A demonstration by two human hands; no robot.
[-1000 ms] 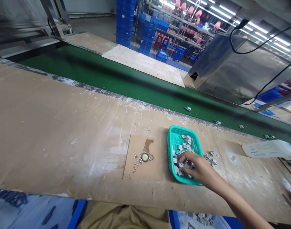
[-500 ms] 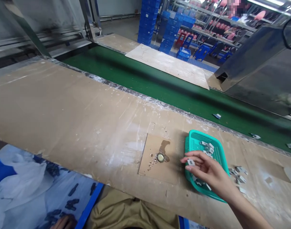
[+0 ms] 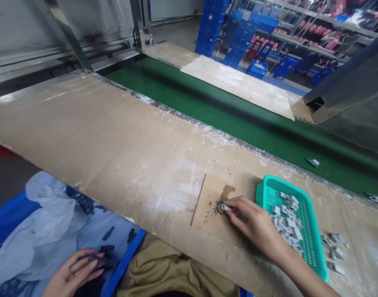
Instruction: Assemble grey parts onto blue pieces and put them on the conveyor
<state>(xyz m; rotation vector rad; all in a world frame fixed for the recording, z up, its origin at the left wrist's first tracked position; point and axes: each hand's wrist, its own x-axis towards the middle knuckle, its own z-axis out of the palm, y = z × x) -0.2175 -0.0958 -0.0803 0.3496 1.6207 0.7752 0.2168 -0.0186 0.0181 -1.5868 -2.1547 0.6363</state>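
Note:
My right hand (image 3: 253, 225) pinches a small grey-white piece (image 3: 226, 207) and holds its tip on a little round cap (image 3: 220, 207) that sits on a brown cardboard square (image 3: 212, 222). Just right of that hand stands a teal mesh tray (image 3: 313, 247) with several more grey pieces (image 3: 284, 220). Down at the lower left, my left hand (image 3: 73, 274) reaches into a blue bin (image 3: 127, 258) lined with a plastic bag (image 3: 49, 227). Its fingers curl over small dark parts (image 3: 98, 260).
A green conveyor belt (image 3: 226, 115) runs along the far side of the worn workbench (image 3: 114, 148), carrying a few grey pieces (image 3: 313, 162). Loose grey pieces (image 3: 334, 247) lie right of the tray. A metal housing (image 3: 350, 107) stands at the right; blue crates (image 3: 213, 24) stack behind.
My right hand lifted one grey piece out of the teal tray and carried it left to the round cap. The view swung left and down, and my left hand appeared in the blue bin.

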